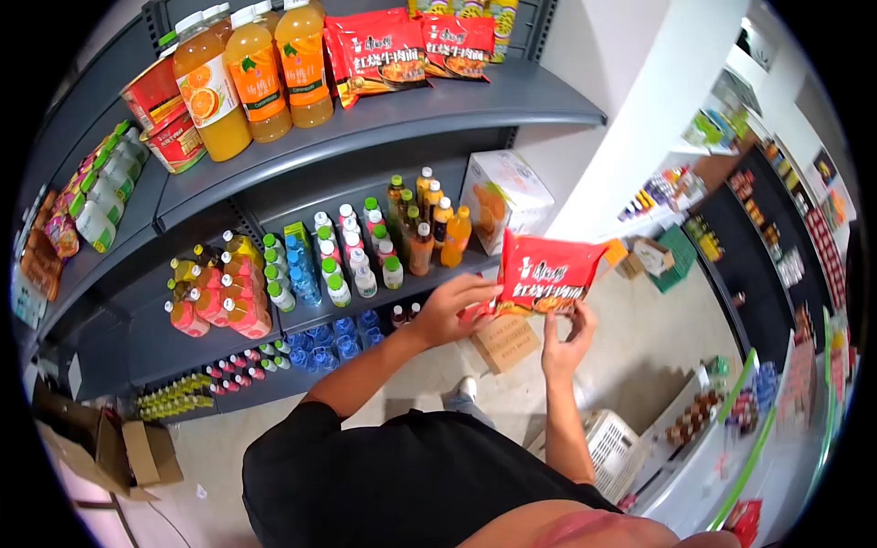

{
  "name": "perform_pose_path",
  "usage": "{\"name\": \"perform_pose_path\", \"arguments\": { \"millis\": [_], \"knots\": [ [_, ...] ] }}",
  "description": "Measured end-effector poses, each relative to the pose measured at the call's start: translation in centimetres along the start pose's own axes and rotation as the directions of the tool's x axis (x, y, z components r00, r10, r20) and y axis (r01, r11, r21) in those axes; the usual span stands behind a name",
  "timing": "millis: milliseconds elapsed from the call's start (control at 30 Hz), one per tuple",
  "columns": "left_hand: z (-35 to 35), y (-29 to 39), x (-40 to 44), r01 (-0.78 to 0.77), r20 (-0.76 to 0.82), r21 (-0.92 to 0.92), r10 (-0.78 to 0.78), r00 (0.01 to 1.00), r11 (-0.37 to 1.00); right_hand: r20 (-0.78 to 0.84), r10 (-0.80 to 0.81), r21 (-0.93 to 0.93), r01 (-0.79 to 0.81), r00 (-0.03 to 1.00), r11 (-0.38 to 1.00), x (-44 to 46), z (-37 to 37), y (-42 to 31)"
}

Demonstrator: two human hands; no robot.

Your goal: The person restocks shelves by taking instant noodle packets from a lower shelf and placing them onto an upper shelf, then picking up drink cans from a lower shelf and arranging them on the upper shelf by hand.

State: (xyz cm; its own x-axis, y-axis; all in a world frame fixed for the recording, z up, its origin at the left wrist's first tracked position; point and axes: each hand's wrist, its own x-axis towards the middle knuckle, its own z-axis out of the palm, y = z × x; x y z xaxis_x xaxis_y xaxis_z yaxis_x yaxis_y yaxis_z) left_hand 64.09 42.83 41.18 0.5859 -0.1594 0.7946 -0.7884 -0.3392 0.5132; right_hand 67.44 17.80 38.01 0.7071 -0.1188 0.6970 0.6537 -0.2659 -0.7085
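A red packet of instant noodles (550, 272) is held up in front of me, its printed face turned towards me. My left hand (459, 309) is closed on its left edge, and a bit of red wrapping shows beside those fingers. At the lower edge, my right hand (568, 340) pinches the packet between thumb and fingers. Similar red noodle packets (379, 55) stand on the top shelf (356, 111), beside bottles of orange juice (258, 78) and red noodle cups (174, 137).
Lower shelves carry several drink bottles (329, 256) and a white carton (504, 194). On the floor are a cardboard box (505, 342), a white plastic crate (610, 443) and open cartons (151, 452). A white pillar (639, 119) rises beside the shelving; more stocked shelves (744, 228) stand at right.
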Motion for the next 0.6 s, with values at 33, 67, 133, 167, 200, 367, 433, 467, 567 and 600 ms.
{"name": "perform_pose_path", "arguments": {
  "millis": [33, 67, 133, 167, 200, 367, 433, 467, 567, 600],
  "knots": [
    [-0.9, 0.0, 3.1, -0.088, -0.026, 0.049, 0.09, 0.996, 0.995, 0.015, -0.118, -0.029, 0.119, 0.993, 0.993, 3.4, 0.7, 0.5],
    [-1.7, 0.0, 6.0, -0.106, -0.033, 0.16, 0.112, 0.993, 0.981, 0.039, -0.209, -0.037, 0.211, 0.977, 0.977, 6.9, 1.2, 0.5],
    [-3.2, -0.4, 11.3, -0.152, -0.062, 0.306, 0.179, 0.982, 0.94, 0.078, -0.355, 0.016, 0.355, 0.932, 0.935, 14.0, 2.7, 0.6],
    [-3.9, 0.2, 14.2, -0.169, -0.087, 0.375, 0.216, 0.973, 0.911, 0.094, -0.409, 0.07, 0.404, 0.908, 0.912, 17.3, 3.6, 0.6],
    [-4.6, -0.4, 16.5, -0.21, -0.08, 0.443, 0.272, 0.959, 0.872, 0.093, -0.436, 0.077, 0.43, 0.895, 0.9, 20.4, 4.6, 0.3],
    [-6.3, -4.2, 25.4, -0.172, -0.125, 0.708, 0.361, 0.924, 0.685, 0.116, -0.382, 0.262, 0.343, 0.917, 0.902, 32.1, 11.4, 0.0],
    [-7.2, -5.4, 27.5, -0.1, -0.161, 0.771, 0.345, 0.925, 0.628, 0.189, -0.358, 0.253, 0.307, 0.914, 0.918, 34.6, 13.8, -0.7],
    [-7.6, -5.7, 28.0, -0.026, -0.19, 0.796, 0.29, 0.938, 0.605, 0.223, -0.347, 0.245, 0.292, 0.911, 0.924, 35.6, 15.2, -0.9],
    [-9.9, -7.7, 28.4, 0.19, -0.338, 0.8, 0.166, 0.926, 0.569, 0.308, -0.449, 0.347, 0.34, 0.839, 0.874, 37.3, 19.7, -1.0],
    [-10.8, -8.2, 28.4, 0.239, -0.369, 0.821, 0.163, 0.915, 0.518, 0.336, -0.468, 0.348, 0.354, 0.817, 0.868, 37.6, 21.4, -0.7]
  ]
}}
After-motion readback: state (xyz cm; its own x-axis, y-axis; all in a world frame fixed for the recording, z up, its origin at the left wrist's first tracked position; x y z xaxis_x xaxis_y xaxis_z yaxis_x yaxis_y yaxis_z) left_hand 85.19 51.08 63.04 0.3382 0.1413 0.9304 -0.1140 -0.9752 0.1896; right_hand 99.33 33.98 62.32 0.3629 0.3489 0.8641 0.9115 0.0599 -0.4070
